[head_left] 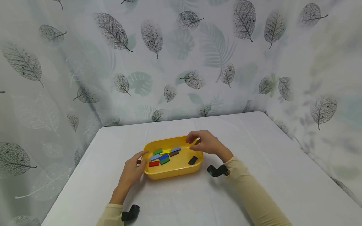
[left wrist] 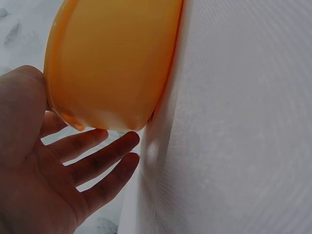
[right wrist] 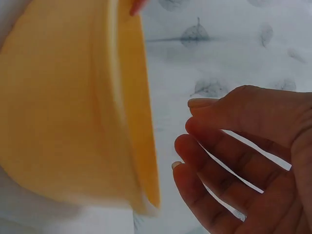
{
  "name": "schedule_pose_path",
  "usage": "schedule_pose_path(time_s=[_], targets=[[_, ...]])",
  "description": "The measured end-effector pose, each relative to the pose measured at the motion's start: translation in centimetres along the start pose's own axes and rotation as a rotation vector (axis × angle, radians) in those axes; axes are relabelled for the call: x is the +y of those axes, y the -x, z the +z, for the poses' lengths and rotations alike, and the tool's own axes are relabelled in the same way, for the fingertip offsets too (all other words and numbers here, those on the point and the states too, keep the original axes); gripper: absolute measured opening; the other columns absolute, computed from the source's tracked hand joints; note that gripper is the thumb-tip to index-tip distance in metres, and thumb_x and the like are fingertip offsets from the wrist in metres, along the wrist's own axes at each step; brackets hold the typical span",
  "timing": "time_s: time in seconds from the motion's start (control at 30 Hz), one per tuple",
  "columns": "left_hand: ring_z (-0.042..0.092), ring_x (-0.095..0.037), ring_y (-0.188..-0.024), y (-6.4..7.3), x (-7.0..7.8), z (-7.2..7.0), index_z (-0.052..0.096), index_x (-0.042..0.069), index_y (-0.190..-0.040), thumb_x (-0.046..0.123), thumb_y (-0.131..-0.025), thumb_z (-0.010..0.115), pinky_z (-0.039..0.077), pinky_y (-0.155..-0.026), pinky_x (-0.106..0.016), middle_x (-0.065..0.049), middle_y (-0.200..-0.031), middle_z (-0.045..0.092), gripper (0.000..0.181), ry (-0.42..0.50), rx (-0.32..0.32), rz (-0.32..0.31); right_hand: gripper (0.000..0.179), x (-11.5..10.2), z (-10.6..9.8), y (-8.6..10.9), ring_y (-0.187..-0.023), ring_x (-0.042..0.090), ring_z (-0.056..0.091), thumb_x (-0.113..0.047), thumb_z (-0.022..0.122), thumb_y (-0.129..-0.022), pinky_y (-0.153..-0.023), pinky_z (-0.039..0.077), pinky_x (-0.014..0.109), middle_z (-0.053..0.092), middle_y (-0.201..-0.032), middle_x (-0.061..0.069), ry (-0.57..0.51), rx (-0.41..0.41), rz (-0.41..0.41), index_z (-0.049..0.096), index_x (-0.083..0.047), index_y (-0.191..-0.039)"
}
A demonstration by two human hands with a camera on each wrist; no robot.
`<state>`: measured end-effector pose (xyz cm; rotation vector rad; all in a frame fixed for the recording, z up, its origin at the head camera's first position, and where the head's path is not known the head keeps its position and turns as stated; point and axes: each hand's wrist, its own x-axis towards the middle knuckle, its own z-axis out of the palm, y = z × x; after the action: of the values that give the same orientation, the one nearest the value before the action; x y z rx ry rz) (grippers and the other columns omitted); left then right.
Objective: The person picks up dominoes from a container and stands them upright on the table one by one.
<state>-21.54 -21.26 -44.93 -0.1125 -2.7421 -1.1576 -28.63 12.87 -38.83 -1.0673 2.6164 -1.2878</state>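
A yellow plastic tub (head_left: pixel 169 173) stands on the table with several small flat blocks inside. Most lie in its left half, among them a red block (head_left: pixel 154 164), a green block (head_left: pixel 164 160) and a brown block (head_left: pixel 173 153). A black block (head_left: pixel 193 160) lies apart near the right end. My left hand (head_left: pixel 133 168) touches the tub's left end, its fingers spread and fairly straight in the left wrist view (left wrist: pixel 73 165). Over the right rim hovers my right hand (head_left: pixel 207 142); its fingers are loosely bent, with nothing between them in the right wrist view (right wrist: pixel 239 151).
A white cloth covers the table (head_left: pixel 282 175). Leaf-printed curtains (head_left: pixel 183 62) hang behind it and along both sides. A black wrist device (head_left: pixel 216 171) sticks out beside the right cuff, and a similar device (head_left: pixel 131 213) is at the left cuff.
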Motion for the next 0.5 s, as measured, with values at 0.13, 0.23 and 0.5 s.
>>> schedule_pose_path(time_s=[0.13, 0.23, 0.5], targets=[[0.065, -0.034, -0.109, 0.0, -0.1, 0.0, 0.062, 0.013, -0.145, 0.017, -0.105, 0.057, 0.061, -0.084, -0.043, -0.018, -0.143, 0.06, 0.041, -0.001, 0.002, 0.005, 0.027, -0.5, 1.2, -0.3, -0.105, 0.033, 0.066, 0.003, 0.076, -0.089, -0.094, 0.057, 0.047, 0.07, -0.113, 0.017, 0.061, -0.102, -0.008, 0.07, -0.001, -0.115], [0.065, -0.034, -0.11, -0.1, -0.1, 0.0, 0.062, 0.013, -0.144, 0.017, -0.105, 0.056, 0.06, -0.085, -0.044, -0.018, -0.143, 0.06, 0.04, -0.002, 0.005, 0.01, 0.027, -0.9, 2.0, -0.5, -0.105, 0.031, 0.064, 0.002, 0.076, -0.089, -0.095, 0.055, 0.044, 0.07, -0.111, 0.012, 0.194, -0.189, 0.023, 0.07, -0.003, -0.115], [0.066, -0.034, -0.108, 0.0, -0.1, 0.0, 0.062, 0.011, -0.144, 0.016, -0.104, 0.056, 0.06, -0.085, -0.044, -0.018, -0.144, 0.059, 0.04, -0.002, 0.008, 0.018, 0.027, -1.5, 3.9, -0.8, -0.099, 0.02, 0.061, 0.003, 0.078, -0.088, -0.094, 0.054, 0.037, 0.069, -0.107, 0.0, 0.472, -0.31, 0.151, 0.072, -0.011, -0.11]])
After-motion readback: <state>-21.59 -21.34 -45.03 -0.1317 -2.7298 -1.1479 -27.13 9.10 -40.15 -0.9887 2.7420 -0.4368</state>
